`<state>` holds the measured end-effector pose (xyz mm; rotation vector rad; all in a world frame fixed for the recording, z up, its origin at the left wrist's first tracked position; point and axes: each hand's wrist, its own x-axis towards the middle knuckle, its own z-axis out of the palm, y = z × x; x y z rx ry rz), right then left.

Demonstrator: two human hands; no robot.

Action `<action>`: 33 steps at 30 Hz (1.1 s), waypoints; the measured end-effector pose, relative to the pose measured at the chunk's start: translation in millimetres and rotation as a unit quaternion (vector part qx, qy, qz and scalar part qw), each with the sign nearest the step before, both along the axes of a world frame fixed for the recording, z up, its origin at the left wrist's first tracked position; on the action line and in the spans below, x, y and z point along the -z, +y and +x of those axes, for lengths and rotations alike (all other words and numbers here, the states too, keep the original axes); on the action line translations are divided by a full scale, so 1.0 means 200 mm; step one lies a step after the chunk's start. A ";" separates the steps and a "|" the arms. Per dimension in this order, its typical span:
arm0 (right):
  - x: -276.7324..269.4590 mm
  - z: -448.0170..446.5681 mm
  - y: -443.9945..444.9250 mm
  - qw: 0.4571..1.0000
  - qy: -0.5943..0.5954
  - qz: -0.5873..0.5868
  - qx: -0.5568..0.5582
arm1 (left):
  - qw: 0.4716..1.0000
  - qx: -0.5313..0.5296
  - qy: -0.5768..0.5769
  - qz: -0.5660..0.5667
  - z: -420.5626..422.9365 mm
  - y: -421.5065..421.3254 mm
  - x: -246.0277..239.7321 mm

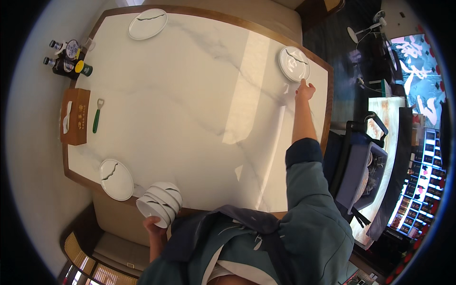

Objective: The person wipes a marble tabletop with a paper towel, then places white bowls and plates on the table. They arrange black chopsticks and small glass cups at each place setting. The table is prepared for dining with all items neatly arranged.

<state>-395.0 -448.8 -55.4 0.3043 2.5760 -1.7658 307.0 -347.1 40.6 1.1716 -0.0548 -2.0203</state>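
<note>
A stack of several white bowls (160, 203) with dark brushstroke marks is gripped by my left hand (155, 228), tilted over the near left edge of the marble-patterned table. My right hand (305, 91) reaches far out, its fingertips at the near rim of a small stack of white plates (294, 64) by the right edge; whether the fingers grip the rim is not clear. One more white plate (148, 24) lies at the far left, and another (116, 180) lies near the left bowls, close to the table's corner.
A brown tissue box (75, 117), a green-handled bottle opener (98, 115) and dark bottles (64, 67) stand or lie along the left side. Right of the table is a grey bin (370, 178) holding dishes, on a cart. Cushioned benches flank the table's far and near sides.
</note>
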 end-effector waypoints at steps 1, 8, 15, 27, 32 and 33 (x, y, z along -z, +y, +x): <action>0.02 -0.08 0.01 0.999 -0.039 0.003 -0.030 | 1.000 0.005 0.001 0.001 -0.03 0.00 0.01; 0.12 -0.36 0.00 0.982 -0.152 -0.094 -0.066 | 0.999 0.036 0.004 0.009 -0.24 -0.01 0.04; 0.06 -0.42 -0.09 0.980 -0.174 -0.048 -0.083 | 0.999 0.046 0.001 0.001 -0.38 -0.01 -0.01; 0.08 -0.46 -0.02 0.936 -0.223 -0.206 -0.177 | 0.999 0.031 -0.004 -0.024 -0.38 0.01 -0.08; 0.12 -0.43 0.15 0.920 -0.146 -0.258 -0.257 | 1.000 -0.007 -0.010 -0.021 -0.25 0.06 0.03; 0.11 -0.35 0.25 0.911 -0.145 -0.264 -0.280 | 1.000 -0.004 -0.027 -0.008 -0.21 0.05 0.02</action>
